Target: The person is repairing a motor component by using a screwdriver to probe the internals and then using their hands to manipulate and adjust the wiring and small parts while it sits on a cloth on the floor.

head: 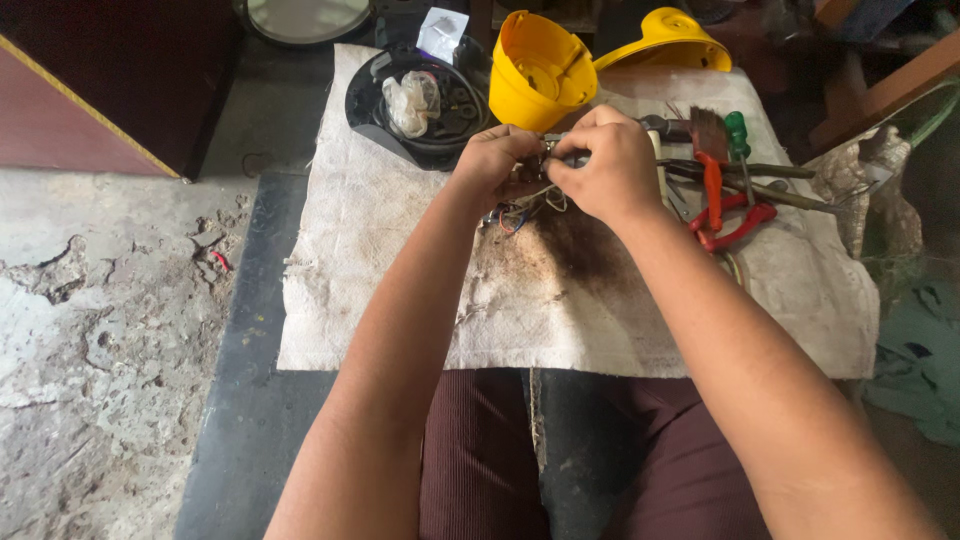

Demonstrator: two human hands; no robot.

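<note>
Pinching a small metal part (pixel 549 150) between them, the left hand (pixel 492 160) and right hand (pixel 605 165) meet fingertip to fingertip, fingers narrow; thin wires (pixel 520 212) dangle just below the fingers.

1. A small crumpled clear plastic bag (pixel 412 102) lies inside the round black housing (pixel 400 140), up and to the left of the fingers (pixel 520 140) of the left hand
2. A small white paper label or packet (pixel 441 32), roughly square, stands at the housing's far rim, well above and left of those fingers
</note>
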